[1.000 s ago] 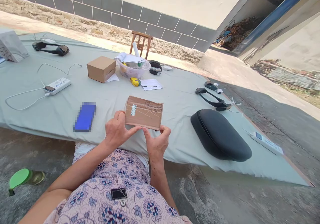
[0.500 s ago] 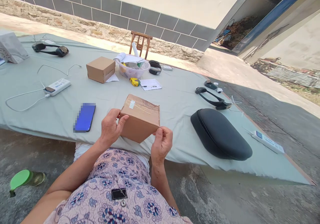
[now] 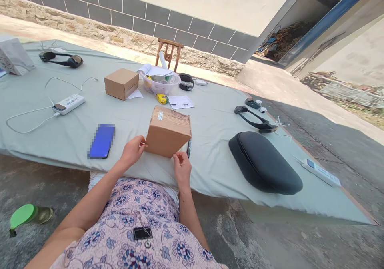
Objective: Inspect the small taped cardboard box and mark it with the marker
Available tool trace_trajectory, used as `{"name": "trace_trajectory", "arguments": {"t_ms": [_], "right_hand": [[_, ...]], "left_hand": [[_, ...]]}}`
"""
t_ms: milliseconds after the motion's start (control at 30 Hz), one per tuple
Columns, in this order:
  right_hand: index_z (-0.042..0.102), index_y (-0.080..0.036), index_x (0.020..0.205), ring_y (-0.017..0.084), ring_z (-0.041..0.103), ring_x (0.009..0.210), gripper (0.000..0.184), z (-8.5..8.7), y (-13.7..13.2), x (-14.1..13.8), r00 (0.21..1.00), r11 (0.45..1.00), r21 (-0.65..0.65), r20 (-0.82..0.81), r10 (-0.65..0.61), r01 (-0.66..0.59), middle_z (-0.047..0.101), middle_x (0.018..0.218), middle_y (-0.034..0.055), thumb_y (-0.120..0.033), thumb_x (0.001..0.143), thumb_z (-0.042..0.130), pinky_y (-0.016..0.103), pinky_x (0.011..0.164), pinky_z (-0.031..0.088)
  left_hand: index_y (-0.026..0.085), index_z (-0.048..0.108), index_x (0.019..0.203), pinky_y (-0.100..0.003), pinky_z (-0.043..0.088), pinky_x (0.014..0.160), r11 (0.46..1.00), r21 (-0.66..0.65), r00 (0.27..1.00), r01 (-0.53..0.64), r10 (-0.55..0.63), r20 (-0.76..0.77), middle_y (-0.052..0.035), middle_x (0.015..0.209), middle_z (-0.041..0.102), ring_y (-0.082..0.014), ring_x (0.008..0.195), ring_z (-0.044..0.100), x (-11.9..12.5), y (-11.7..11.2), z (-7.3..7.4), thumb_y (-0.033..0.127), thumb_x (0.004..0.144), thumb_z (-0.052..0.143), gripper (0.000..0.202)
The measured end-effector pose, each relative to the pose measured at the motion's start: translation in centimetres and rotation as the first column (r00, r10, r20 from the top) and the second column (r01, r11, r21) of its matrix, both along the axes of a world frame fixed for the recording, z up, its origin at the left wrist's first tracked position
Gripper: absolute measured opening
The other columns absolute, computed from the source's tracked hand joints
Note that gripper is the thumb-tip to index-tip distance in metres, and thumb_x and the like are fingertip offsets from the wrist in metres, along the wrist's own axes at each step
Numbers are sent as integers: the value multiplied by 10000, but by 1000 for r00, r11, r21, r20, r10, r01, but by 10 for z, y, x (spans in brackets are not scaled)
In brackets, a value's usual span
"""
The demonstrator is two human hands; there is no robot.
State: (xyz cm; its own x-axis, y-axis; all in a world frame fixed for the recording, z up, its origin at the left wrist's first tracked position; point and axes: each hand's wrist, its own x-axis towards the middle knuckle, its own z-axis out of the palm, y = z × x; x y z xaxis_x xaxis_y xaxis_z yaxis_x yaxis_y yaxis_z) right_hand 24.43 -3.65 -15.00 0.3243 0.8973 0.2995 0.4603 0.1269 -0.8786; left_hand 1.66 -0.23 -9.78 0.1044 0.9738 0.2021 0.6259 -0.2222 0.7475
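Observation:
A brown cardboard box [image 3: 168, 135] with a small patterned white label stands on the cloth in front of me, its near face turned towards me. My left hand [image 3: 133, 152] is closed, thumb and fingers pinching the box's lower left corner. At the lower right of the near face, my right hand [image 3: 182, 168] is closed with its fingertips on the bottom edge. A dark, slim thing like a pen [image 3: 189, 147] lies against the box's right side, partly hidden. The blue-screened phone [image 3: 102, 141] lies to the left of my left hand.
A black case [image 3: 265, 161] lies to the right on the cloth-covered table [image 3: 210, 173]. Behind are another cardboard box [image 3: 121, 84], a basin [image 3: 159, 86], a yellow tape measure [image 3: 162, 98] and paper [image 3: 181, 102]. A white power bank [image 3: 69, 104] with a cable lies left.
The box has moved slightly away from me and tilted, showing more of its near face. Both hands have slid from its upper part down to its lower edges. The dark pen-like thing has come into view.

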Motion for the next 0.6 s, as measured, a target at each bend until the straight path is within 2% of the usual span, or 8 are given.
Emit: {"name": "trace_trajectory", "arguments": {"t_ms": [100,200,467,600], "right_hand": [[541,-226,767,175,524,682,220,-7,3,-2,996,1000,-18,91,10,-8,594,723,-2,-422,857,494,298,696,419],[520,-233,738,198,530,720,176,-10,6,-6,991,1000,-19,134,3,0,585,718,12,-378,834,494,319,724,403],[477,-233,730,202,541,759,192,-6,3,-12,985,1000,-19,172,-9,13,591,768,24,-388,844,482,327,747,408],[496,-227,787,197,571,799,236,4,-3,-17,989,998,21,130,-66,64,594,808,15,-448,861,535,337,794,446]], "left_hand": [[229,477,748,-318,474,685,998,-38,994,-41,37,-108,-34,822,667,-212,801,642,2,7,-16,169,832,512,109],[228,483,756,-313,443,691,998,-36,992,-49,45,-122,-40,845,664,-211,789,623,4,9,-24,143,829,482,112],[226,478,785,-299,426,675,998,-33,995,-48,45,-86,-31,869,659,-195,755,610,3,9,-24,158,835,481,85],[234,450,822,-298,462,689,998,-8,997,-69,68,-39,-15,856,644,-192,791,632,6,7,-19,245,876,508,80]]}}
